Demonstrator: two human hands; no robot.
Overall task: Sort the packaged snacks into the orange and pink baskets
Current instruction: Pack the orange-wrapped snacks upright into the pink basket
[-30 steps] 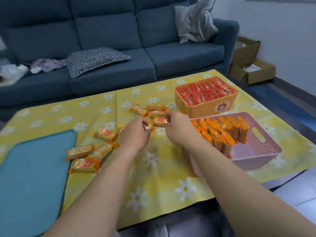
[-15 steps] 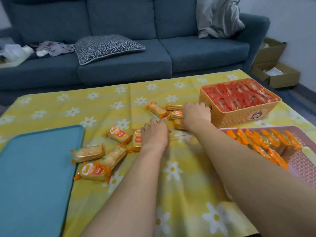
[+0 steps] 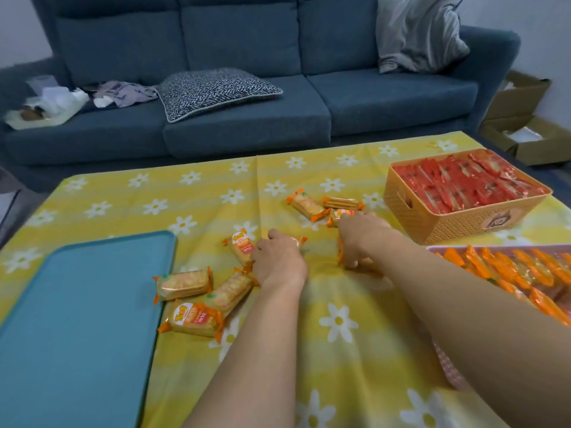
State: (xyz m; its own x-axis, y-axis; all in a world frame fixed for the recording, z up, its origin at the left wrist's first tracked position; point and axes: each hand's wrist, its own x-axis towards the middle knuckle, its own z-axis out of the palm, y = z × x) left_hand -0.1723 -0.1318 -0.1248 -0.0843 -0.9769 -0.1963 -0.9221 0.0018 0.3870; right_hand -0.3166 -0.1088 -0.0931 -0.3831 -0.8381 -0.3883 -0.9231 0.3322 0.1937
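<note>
Orange-wrapped snack packets lie loose on the yellow flowered cloth: one group near the teal tray, another further back. My left hand rests knuckles-up, closed over a packet whose orange end pokes out past the fingers. My right hand curls over another packet, of which only an orange edge shows. The orange basket at the back right holds red packets. The pink basket at the right edge holds several orange packets on end.
A teal tray lies flat at the left of the table. A blue sofa with a patterned cushion stands behind the table. Open cardboard boxes sit on the floor at the far right.
Both hands have dropped from mid-air onto the cloth. The left closed over a packet in the middle. The right reached the far group, then drew back with fingers curled on a packet.
</note>
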